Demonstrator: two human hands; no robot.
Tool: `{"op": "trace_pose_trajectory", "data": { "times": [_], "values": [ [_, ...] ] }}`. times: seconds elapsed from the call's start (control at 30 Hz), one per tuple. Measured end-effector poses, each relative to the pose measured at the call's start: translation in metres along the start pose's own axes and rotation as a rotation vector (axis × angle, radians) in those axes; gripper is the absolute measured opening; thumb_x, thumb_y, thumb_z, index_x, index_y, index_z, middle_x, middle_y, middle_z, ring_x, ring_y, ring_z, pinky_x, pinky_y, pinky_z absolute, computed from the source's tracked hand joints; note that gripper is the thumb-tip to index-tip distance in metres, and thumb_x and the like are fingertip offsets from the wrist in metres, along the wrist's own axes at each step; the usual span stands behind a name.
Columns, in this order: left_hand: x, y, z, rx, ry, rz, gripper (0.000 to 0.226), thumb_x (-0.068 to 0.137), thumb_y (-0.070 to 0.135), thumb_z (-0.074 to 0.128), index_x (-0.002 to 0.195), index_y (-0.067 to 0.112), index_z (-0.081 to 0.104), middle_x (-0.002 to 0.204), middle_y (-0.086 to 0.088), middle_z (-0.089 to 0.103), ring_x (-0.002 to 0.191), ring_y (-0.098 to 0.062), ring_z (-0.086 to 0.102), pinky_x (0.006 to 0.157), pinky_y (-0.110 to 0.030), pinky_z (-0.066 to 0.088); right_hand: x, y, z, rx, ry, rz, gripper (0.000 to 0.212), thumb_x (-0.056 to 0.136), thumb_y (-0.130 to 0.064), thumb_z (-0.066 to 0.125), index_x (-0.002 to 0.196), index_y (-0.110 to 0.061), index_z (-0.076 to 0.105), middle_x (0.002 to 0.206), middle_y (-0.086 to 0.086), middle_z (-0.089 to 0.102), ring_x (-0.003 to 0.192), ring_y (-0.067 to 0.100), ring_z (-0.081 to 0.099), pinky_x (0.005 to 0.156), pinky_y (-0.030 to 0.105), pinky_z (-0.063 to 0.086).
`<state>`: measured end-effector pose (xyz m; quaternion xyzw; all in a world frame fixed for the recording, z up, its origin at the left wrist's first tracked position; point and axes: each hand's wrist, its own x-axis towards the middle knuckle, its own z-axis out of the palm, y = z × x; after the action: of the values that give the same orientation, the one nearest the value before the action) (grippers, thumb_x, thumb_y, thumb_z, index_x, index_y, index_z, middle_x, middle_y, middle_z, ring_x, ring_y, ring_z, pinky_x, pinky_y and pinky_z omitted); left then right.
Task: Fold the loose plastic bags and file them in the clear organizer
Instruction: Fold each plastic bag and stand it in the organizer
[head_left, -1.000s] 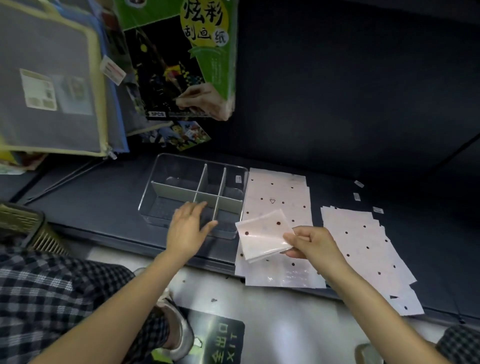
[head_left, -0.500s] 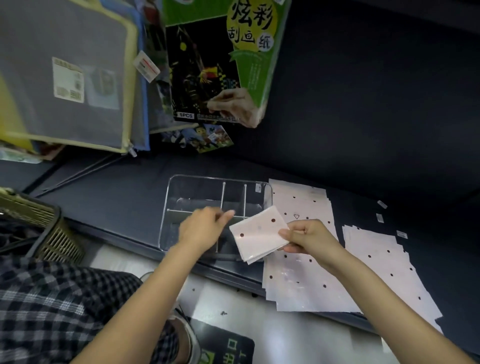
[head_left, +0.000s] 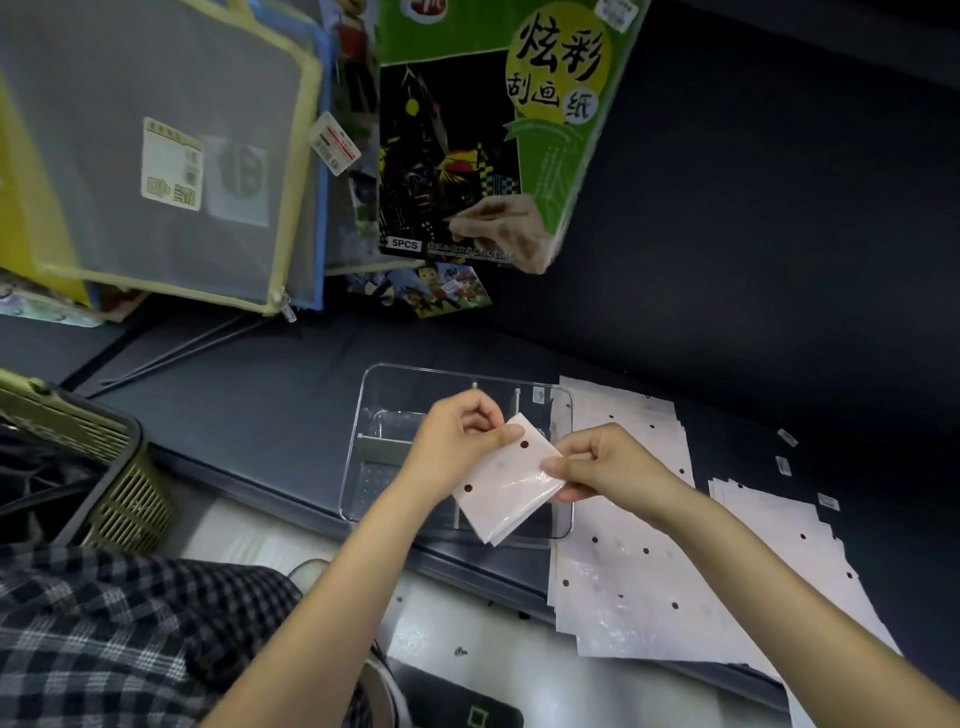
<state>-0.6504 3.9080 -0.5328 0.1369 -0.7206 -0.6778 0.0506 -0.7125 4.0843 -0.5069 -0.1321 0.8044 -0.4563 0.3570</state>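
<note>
Above seemingly empty organizer: folded bag.

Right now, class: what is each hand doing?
Left hand: pinching the folded bag at its top corner.
Right hand: pinching the same bag's right edge.

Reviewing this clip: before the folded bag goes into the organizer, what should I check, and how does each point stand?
1. Folded bag held by both hands: ok; left hand pinches its top corner, right hand its right edge.
2. Bag folded compactly: ok.
3. Bag over the clear organizer: ok.
4. Compartments free to take it: cannot tell, hands hide some of them.
5. Flat bags beside the organizer awaiting folding: ok.
</note>
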Motion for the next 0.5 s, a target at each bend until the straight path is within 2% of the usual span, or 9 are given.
{"op": "trace_pose_trajectory", "data": {
  "times": [0.07,0.17,0.33,0.43,0.5],
  "values": [
    [0.000,0.000,-0.003,-0.008,-0.013,0.005,0.016,0.078,0.011,0.075,0.071,0.016,0.062,0.071,0.000,0.065,0.059,-0.003,0.057,0.056,-0.011,0.043,0.003,-0.001,0.001,-0.008,-0.008,0.002,0.011,0.089,-0.012,0.062,0.084,-0.008,0.072,0.079,0.008,0.074,0.075,0.014,0.071,0.072,0.021,0.057],
    [0.001,-0.002,-0.005,-0.038,-0.031,-0.007,0.013,0.079,0.013,0.074,0.071,0.020,0.069,0.069,0.007,0.069,0.060,0.000,0.061,0.057,-0.012,0.045,0.005,-0.002,0.004,-0.014,-0.027,0.001,0.011,0.089,-0.011,0.062,0.088,-0.005,0.072,0.080,0.008,0.074,0.076,0.014,0.071,0.070,0.020,0.056],
    [0.003,-0.008,-0.009,-0.120,-0.001,-0.080,0.022,0.078,0.014,0.075,0.060,0.026,0.073,0.067,0.005,0.072,0.061,-0.006,0.065,0.056,-0.019,0.049,0.006,-0.006,0.007,-0.007,-0.074,-0.012,0.012,0.090,-0.010,0.061,0.089,-0.005,0.072,0.078,0.004,0.074,0.074,0.012,0.071,0.065,0.017,0.054],
    [0.002,-0.011,-0.014,-0.228,0.051,-0.135,0.015,0.074,0.013,0.078,0.065,0.023,0.072,0.071,-0.002,0.073,0.063,-0.014,0.068,0.057,-0.027,0.053,0.009,-0.011,0.009,0.027,-0.081,-0.029,0.012,0.091,-0.010,0.061,0.088,-0.008,0.072,0.079,0.004,0.075,0.073,0.011,0.071,0.063,0.015,0.053],
    [0.003,-0.012,-0.018,-0.262,0.072,-0.148,0.016,0.072,0.011,0.080,0.074,0.021,0.067,0.072,-0.004,0.073,0.062,-0.016,0.068,0.054,-0.027,0.052,0.013,-0.014,0.011,0.018,-0.087,-0.037,0.012,0.090,-0.010,0.061,0.089,-0.007,0.072,0.079,0.005,0.074,0.072,0.011,0.070,0.063,0.016,0.054]
  ]
}}
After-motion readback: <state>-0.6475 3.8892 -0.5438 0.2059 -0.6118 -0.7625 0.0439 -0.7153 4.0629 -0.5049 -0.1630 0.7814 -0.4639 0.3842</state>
